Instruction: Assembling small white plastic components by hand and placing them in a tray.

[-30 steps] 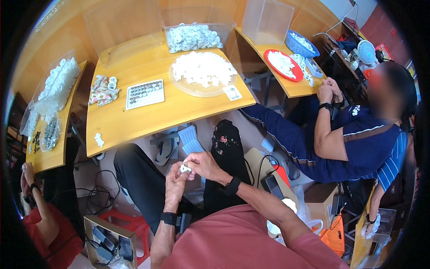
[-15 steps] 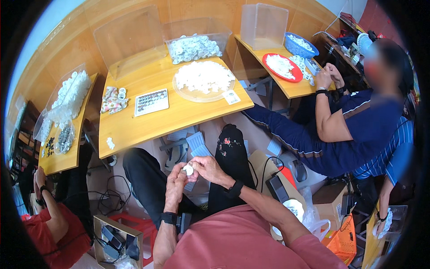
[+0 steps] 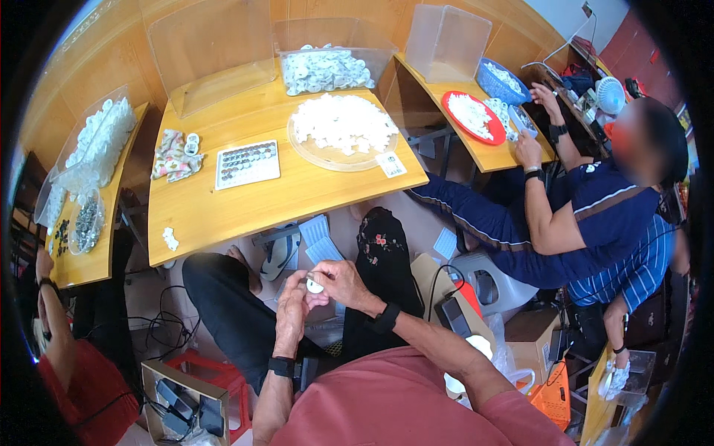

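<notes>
Both my hands meet above my lap, around a small round white plastic piece (image 3: 315, 286). My left hand (image 3: 293, 309) holds it from below in curled fingers. The thumb and fingers of my right hand (image 3: 342, 284) are closed on its upper edge. Part of the piece is hidden by fingers. Ahead on the yellow table (image 3: 201, 227) lies a white tray (image 3: 249, 181) with rows of small round silvery parts. Beside it a clear round tray (image 3: 316, 160) bears a heap of small white plastic pieces.
Behind stands a clear bin (image 3: 387, 59) of round white parts. A patterned cloth (image 3: 172, 156) and a few white pieces (image 3: 170, 238) lie on the table's left. Co-workers sit on both sides; the right one has a red plate (image 3: 500, 132). An open carton (image 3: 152, 405) stands lower left.
The view has shifted slightly. My hands still hold the white piece, its flat face turned a little. The co-worker at right has parted their hands, one raised further back.
</notes>
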A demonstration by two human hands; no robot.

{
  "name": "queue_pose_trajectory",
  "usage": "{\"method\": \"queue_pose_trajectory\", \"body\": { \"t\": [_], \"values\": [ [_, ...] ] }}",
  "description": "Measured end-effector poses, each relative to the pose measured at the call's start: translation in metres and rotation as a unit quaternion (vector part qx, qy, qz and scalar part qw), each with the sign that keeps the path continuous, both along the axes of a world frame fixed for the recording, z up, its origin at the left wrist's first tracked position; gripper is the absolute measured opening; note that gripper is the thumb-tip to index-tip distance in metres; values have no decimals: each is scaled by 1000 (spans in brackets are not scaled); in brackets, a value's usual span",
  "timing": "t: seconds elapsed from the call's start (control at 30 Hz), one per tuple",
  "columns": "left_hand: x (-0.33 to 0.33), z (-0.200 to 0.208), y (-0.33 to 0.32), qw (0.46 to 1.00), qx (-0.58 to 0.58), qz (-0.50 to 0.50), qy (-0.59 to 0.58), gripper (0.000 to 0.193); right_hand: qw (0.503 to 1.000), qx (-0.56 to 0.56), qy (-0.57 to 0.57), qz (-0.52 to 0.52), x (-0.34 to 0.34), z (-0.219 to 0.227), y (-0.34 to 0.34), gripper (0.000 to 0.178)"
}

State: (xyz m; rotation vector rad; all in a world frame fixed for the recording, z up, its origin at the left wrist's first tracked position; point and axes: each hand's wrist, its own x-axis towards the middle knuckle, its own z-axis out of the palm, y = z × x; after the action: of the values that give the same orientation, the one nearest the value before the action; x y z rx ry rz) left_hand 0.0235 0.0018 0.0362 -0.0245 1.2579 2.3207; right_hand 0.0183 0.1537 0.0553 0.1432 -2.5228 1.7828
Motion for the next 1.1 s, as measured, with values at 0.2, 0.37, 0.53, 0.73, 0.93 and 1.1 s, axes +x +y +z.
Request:
{"method": "queue_pose_trajectory", "body": {
  "t": [0.2,0.37,0.53,0.73,0.93,1.1],
  "values": [
    [-4,-8,1,993,-111,7,45,35,993,-44,-113,9,-10,-1,-5,19],
    [-8,-2,0,989,-140,6,47,42,991,-43,-116,49,-11,-6,-1,15],
    [-5,-7,1,985,-153,24,70,43,976,-113,-168,75,-9,-5,-1,12],
    [-11,7,0,992,-108,3,69,40,995,33,-53,78,-17,5,-2,14],
    [-15,16,-4,1000,-15,-6,24,35,995,30,-40,86,-34,41,7,15],
    [-19,0,-9,998,47,14,-33,33,994,41,-52,82,-88,118,28,17]
  ]
}}
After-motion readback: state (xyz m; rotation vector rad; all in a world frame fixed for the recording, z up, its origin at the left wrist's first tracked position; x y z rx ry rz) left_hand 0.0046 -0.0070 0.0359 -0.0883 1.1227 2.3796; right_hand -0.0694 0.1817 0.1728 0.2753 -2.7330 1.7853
